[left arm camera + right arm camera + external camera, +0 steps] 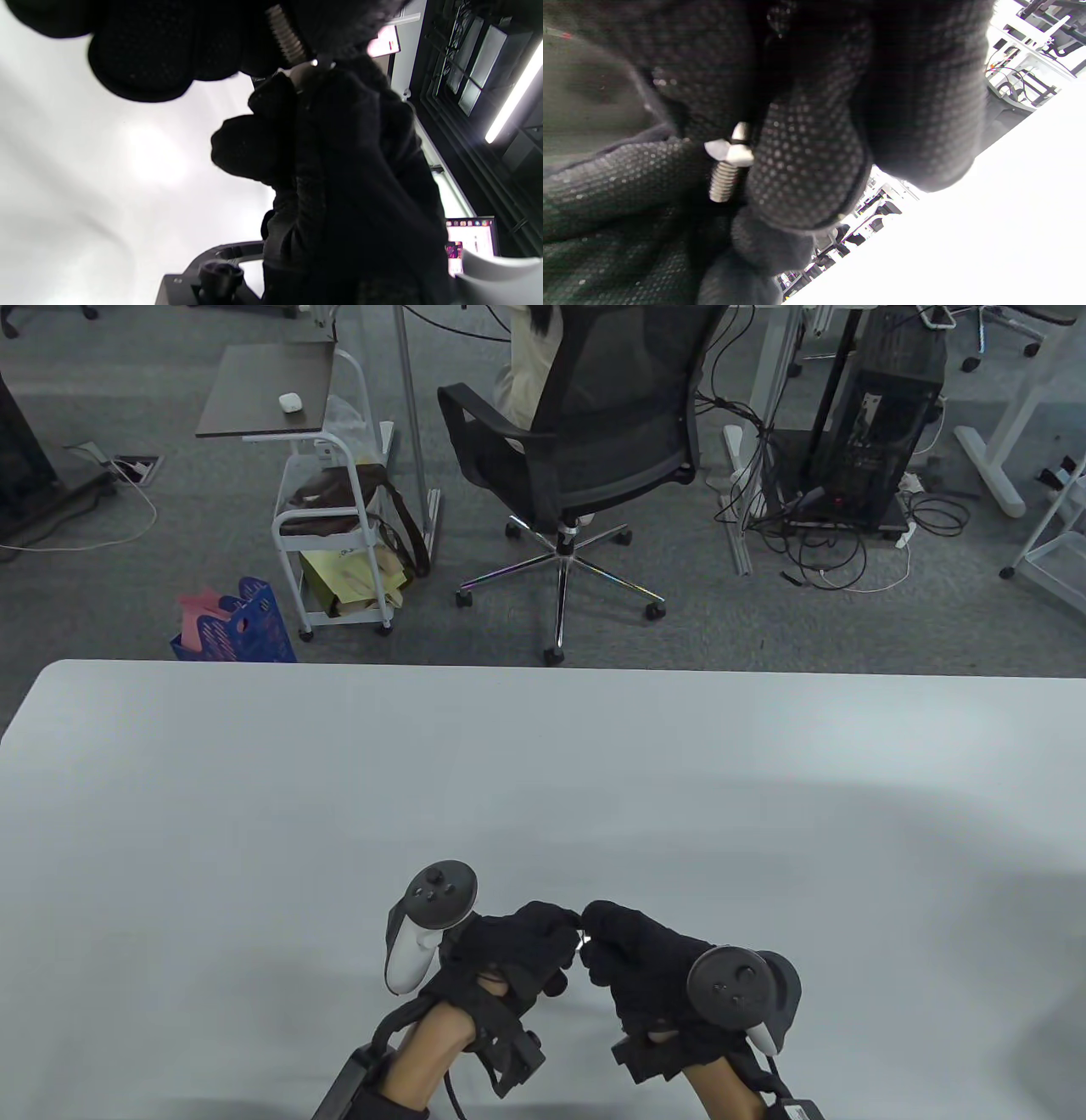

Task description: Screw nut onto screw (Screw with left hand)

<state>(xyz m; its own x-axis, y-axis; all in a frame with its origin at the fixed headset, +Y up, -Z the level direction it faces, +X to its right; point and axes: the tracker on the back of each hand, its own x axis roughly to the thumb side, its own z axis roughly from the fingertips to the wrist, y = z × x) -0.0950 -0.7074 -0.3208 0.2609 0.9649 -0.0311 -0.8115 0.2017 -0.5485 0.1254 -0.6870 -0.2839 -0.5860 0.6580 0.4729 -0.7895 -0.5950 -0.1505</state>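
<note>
Both gloved hands meet low over the white table (pixel 543 780) near its front edge. A silver screw (pixel 288 40) with a nut (pixel 303 72) on its thread sits between their fingertips; in the table view it is only a small glint (pixel 583 938). My left hand (pixel 564 929) holds the screw by its threaded shaft. My right hand (pixel 599 935) pinches the nut (pixel 729 152), with the thread (pixel 723 182) sticking out past it. The screw's head is hidden by the gloves.
Beyond the table's far edge stand an office chair (pixel 585 449) with a person seated, a white cart (pixel 335 551), a blue basket (pixel 242 623) and a computer tower with cables (pixel 882 441).
</note>
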